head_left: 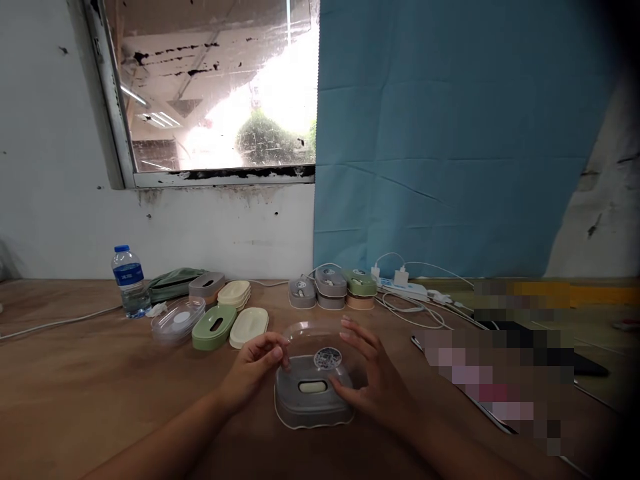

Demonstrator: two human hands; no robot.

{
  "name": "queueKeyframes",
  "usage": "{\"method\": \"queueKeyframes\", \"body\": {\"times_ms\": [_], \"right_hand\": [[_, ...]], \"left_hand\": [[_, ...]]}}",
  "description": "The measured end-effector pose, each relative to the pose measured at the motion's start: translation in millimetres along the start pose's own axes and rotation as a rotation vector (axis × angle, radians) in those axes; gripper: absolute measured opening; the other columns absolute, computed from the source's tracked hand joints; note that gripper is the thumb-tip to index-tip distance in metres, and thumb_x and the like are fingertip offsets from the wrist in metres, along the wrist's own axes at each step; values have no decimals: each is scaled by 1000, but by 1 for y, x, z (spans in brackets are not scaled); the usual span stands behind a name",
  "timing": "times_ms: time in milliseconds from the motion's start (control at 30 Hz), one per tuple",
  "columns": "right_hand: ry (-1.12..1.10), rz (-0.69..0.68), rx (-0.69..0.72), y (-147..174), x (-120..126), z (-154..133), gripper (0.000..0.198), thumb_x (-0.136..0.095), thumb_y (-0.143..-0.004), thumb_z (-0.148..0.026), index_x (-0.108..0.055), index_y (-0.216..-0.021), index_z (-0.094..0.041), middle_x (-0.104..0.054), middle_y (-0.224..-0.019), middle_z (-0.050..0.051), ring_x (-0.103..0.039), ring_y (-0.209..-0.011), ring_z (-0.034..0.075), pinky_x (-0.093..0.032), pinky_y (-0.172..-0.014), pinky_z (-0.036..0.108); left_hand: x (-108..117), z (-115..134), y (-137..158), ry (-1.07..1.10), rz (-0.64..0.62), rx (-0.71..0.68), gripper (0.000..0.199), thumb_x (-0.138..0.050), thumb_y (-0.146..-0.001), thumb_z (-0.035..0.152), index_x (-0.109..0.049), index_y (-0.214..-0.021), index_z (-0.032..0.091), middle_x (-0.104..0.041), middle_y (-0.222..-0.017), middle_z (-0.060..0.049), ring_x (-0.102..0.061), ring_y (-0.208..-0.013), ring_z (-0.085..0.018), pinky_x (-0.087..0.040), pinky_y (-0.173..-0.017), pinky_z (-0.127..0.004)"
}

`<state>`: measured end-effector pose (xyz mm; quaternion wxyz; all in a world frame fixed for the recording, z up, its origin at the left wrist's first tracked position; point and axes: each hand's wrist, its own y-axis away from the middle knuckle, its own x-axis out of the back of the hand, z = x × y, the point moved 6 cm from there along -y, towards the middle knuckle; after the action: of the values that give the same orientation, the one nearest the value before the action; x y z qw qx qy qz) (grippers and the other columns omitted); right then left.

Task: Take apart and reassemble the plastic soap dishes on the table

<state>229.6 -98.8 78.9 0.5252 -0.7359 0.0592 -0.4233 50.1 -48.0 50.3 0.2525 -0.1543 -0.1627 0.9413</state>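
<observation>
A grey box [315, 403] with an oval slot in its top stands in front of me, a pale strip showing through the slot. Over its far part a clear plastic lid [303, 331] with a round patterned sticker [328, 359] is tilted up. My left hand [260, 363] has its curled fingers closed at the lid's left edge. My right hand [370, 380] grips around the lid's right side, fingers spread above and thumb low, close to the box top. Whether that thumb touches the box is unclear.
Behind, to the left, are a green slotted cover [203, 340], a cream tray [250, 327], stacked cream trays [234, 293], a clear lid [177, 319] and a water bottle [129, 283]. Packed boxes [331, 287] line the wall near a power strip [405, 288] with cables.
</observation>
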Motion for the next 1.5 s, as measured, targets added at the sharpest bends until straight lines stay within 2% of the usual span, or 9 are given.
{"method": "queueKeyframes", "body": {"times_ms": [133, 267, 367, 500, 633, 933, 1267, 1400, 1500], "right_hand": [[29, -8, -31, -2, 0, 5, 65, -50, -74, -12, -20, -129, -27, -34, -131, 8, -33, -122, 25, -33, -98, 46], [-1, -87, -176, -1, -3, 16, 66, -49, -73, -16, -19, -131, -25, -37, -131, 8, -33, -122, 24, -32, -100, 45], [-22, -141, -232, 3, -5, 21, 61, -49, -73, -19, -24, -128, -26, -39, -130, 7, -35, -122, 24, -32, -100, 44], [-77, -243, -257, 6, -12, 23, 53, -48, -73, -19, -34, -124, -27, -43, -127, 5, -37, -120, 24, -34, -98, 43], [-138, -320, -249, 6, -18, 20, 45, -49, -71, -17, -46, -114, -27, -50, -119, 4, -40, -117, 24, -33, -98, 42], [-249, -418, -334, 6, -25, 21, 24, -50, -71, -19, -57, -93, -24, -58, -104, 4, -52, -101, 23, -41, -87, 36], [-267, -453, -352, 5, -25, 18, 24, -51, -72, -20, -55, -95, -24, -56, -104, 4, -51, -101, 23, -39, -88, 35], [-340, -488, -338, 7, -26, 16, 38, -58, -67, -25, -52, -105, -23, -51, -112, 6, -49, -103, 24, -39, -89, 35], [-436, -534, -320, 10, -27, 15, 54, -63, -64, -33, -46, -115, -22, -44, -121, 8, -43, -111, 26, -36, -93, 37]], "left_hand": [[5, 20, 2, -319, -34, -64, 18, -55, -77, 33, -54, -82, 16, -53, -67, 0, -51, -64, -10, -41, -62, -23], [32, 53, 14, -984, -62, -375, 8, -49, -82, 21, -55, -87, 18, -54, -80, -3, -51, -75, -12, -42, -68, -24], [76, 75, 33, -1373, -44, -653, 16, -48, -81, 14, -53, -95, 21, -55, -86, -3, -50, -86, -15, -41, -82, -32], [151, 94, 55, -1701, 99, -657, 19, -46, -82, 16, -49, -99, 22, -53, -94, -4, -48, -96, -18, -39, -89, -38], [195, 101, 66, -1769, 158, -534, 17, -41, -84, 23, -47, -100, 22, -51, -96, -5, -51, -94, -18, -42, -84, -34], [228, 92, 65, -1699, 203, -325, 21, -36, -86, 29, -51, -96, 19, -55, -92, -6, -53, -88, -18, -41, -85, -36], [235, 86, 65, -1670, 186, -229, 24, -34, -85, 33, -50, -93, 18, -58, -101, -8, -53, -99, -21, -39, -91, -37], [234, 88, 64, -1764, 190, -255, 26, -35, -83, 32, -50, -98, 17, -58, -103, -9, -52, -101, -22, -38, -91, -38], [216, 93, 61, -1898, 314, -348, 31, -38, -79, 31, -49, -102, 14, -57, -103, -12, -48, -106, -28, -32, -95, -45]]}}
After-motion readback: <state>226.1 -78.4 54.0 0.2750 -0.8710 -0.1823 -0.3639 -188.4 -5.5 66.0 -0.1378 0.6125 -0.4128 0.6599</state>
